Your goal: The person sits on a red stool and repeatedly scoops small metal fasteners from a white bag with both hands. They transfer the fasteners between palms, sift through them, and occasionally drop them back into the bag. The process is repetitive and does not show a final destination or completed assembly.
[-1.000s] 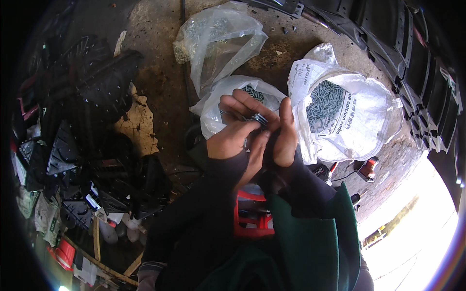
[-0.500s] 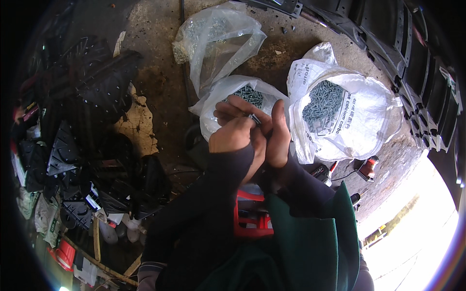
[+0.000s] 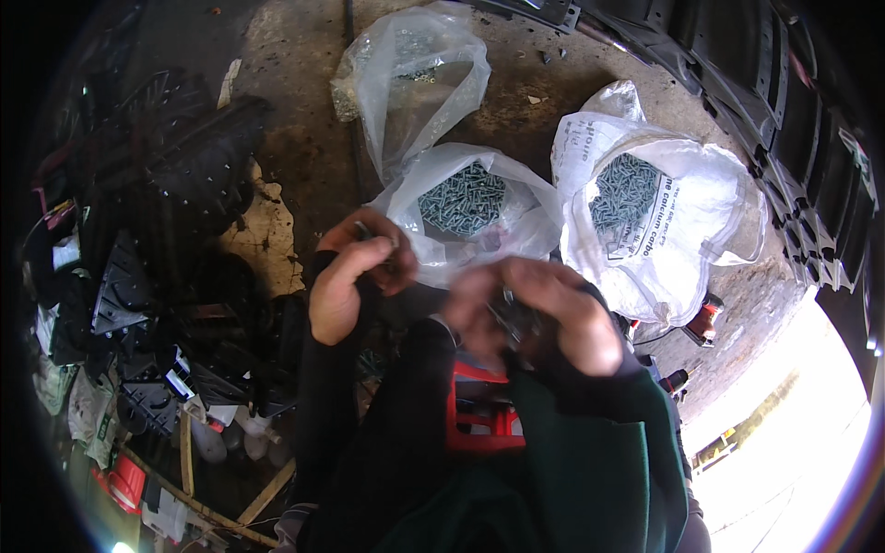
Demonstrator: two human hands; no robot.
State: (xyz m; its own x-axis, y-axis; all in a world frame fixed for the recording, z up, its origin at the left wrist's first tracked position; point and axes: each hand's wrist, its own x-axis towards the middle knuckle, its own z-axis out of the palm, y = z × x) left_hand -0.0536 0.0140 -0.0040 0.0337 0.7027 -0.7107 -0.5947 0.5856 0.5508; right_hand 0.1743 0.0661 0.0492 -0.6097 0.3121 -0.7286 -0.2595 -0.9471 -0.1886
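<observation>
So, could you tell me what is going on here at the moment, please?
A person crouches over a concrete floor, both hands busy near open bags of screws. The left hand is curled beside the clear plastic bag of screws; whether it holds anything cannot be told. The right hand is blurred and closed around a small dark part. A white sack of screws stands to the right, and an emptier clear bag lies behind.

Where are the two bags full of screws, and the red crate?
middle bag of screws (image 3: 461, 198), head view, on the grey screw pile inside.
right bag of screws (image 3: 623, 192), head view, on the screws showing at its mouth.
red crate (image 3: 475, 419), head view, on its top rim.
</observation>
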